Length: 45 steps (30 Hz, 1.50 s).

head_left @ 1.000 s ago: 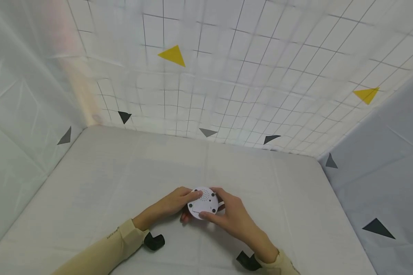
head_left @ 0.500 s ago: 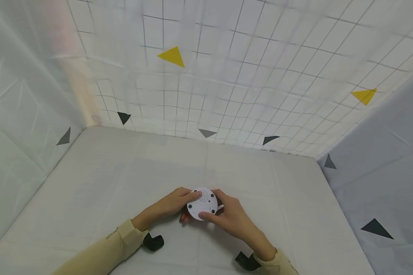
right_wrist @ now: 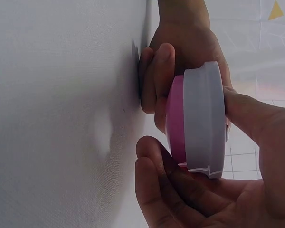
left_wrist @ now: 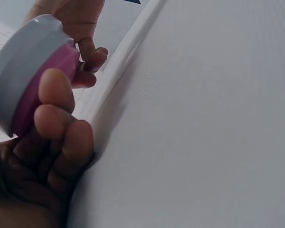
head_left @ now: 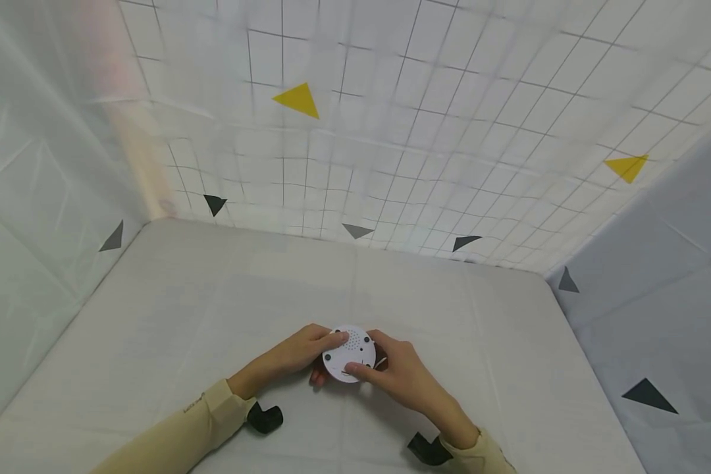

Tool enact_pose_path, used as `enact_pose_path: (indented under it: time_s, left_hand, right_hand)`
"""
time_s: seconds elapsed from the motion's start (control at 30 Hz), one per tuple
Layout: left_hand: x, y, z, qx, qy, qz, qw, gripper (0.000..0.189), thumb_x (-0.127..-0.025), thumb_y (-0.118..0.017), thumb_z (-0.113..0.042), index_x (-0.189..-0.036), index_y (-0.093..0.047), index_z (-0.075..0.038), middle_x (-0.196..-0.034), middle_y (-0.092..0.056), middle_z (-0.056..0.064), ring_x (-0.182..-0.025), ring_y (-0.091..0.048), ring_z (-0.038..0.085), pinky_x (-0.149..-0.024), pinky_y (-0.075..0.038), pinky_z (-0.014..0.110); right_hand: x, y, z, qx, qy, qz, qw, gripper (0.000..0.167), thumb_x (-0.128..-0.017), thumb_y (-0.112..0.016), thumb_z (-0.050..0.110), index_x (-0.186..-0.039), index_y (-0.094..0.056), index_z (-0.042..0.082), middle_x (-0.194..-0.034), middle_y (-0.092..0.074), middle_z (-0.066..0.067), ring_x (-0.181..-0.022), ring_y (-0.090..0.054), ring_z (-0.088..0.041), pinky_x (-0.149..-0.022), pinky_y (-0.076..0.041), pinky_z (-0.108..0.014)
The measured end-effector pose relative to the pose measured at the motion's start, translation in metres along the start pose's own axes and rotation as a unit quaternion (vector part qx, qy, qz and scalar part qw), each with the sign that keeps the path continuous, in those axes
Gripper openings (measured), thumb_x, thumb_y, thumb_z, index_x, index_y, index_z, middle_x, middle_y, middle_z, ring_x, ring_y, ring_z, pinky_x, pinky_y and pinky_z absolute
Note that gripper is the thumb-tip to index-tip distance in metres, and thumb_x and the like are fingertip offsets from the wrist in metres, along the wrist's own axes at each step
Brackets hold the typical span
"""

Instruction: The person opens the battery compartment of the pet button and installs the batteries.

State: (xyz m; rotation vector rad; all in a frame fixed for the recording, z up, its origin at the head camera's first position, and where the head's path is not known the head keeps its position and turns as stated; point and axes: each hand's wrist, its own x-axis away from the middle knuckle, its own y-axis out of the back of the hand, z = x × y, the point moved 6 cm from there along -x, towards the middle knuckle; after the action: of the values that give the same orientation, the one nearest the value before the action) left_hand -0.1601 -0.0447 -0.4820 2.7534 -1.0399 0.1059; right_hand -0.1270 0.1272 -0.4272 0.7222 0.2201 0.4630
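Note:
A round white device (head_left: 348, 355) with a pink face is held between both hands, its back turned up. Speaker holes and small dark feet mark the back. The left hand (head_left: 301, 347) grips its left side, thumb lying across the holes and fingers underneath. From the right, the right hand (head_left: 404, 374) holds it by the edge, thumb pressed on the lower back beside a thin dark line. The pink face (right_wrist: 175, 118) points down toward the table in the right wrist view. Curled left fingers (left_wrist: 57, 90) support that face in the left wrist view.
A white cloth-covered table (head_left: 261, 276) lies beneath the hands. Pale sheet walls enclose it, the back one (head_left: 367, 138) gridded, with yellow and dark triangles stuck on. Black wrist-camera mounts (head_left: 265, 418) stick out from both sleeves.
The right thumb has shifted slightly across the back, and a thin dark line now shows beside it. The device has tilted a little; the left hand keeps its hold.

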Motion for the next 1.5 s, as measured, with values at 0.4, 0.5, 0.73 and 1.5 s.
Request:
enact_pose_path:
  time_s: [0.4,0.5,0.73,1.5]
  left_hand:
    - [0.0,0.001,-0.001,0.019,0.0,-0.006,0.9998,0.045,-0.111,-0.051,-0.043,-0.093,-0.071,-0.007,-0.058,-0.067,0.004,-0.046,-0.059,0.013,-0.049,-0.049,0.024]
    - [0.0,0.001,-0.002,0.021,0.001,-0.008,0.9998,0.045,-0.111,-0.051,-0.042,-0.093,-0.071,-0.007,-0.059,-0.067,0.004,-0.047,-0.059,0.014,-0.049,-0.049,0.025]
    - [0.0,0.003,-0.003,0.022,-0.001,-0.018,0.9996,0.044,-0.11,-0.052,-0.046,-0.1,-0.074,-0.009,-0.064,-0.069,0.005,-0.048,-0.059,0.015,-0.051,-0.051,0.026]
    - [0.005,0.014,-0.023,-0.1,-0.093,-0.093,0.9862,0.027,-0.105,-0.066,-0.033,-0.087,-0.066,-0.013,-0.056,-0.054,-0.003,-0.052,-0.053,0.008,-0.05,-0.038,0.02]
  right_hand:
    - [-0.001,0.002,-0.004,0.005,-0.015,-0.004,0.9999,0.036,-0.103,-0.067,0.044,-0.125,-0.068,0.015,-0.08,-0.07,0.009,-0.071,-0.065,-0.007,-0.061,-0.05,-0.023]
    - [-0.001,0.002,-0.005,-0.005,-0.031,0.004,0.9995,0.035,-0.109,-0.057,0.043,-0.126,-0.068,0.015,-0.078,-0.069,0.003,-0.069,-0.065,-0.012,-0.06,-0.048,-0.024]
    - [-0.002,0.001,-0.01,-0.045,-0.066,0.025,0.9965,0.041,-0.114,-0.043,0.047,-0.106,-0.07,0.017,-0.078,-0.071,-0.002,-0.071,-0.067,-0.023,-0.064,-0.053,-0.028]
    - [0.003,-0.014,-0.016,-0.281,-0.128,0.15,0.9393,0.082,-0.114,-0.021,0.055,-0.105,-0.066,-0.013,-0.077,-0.072,-0.032,-0.051,-0.069,-0.021,-0.05,-0.059,-0.037]
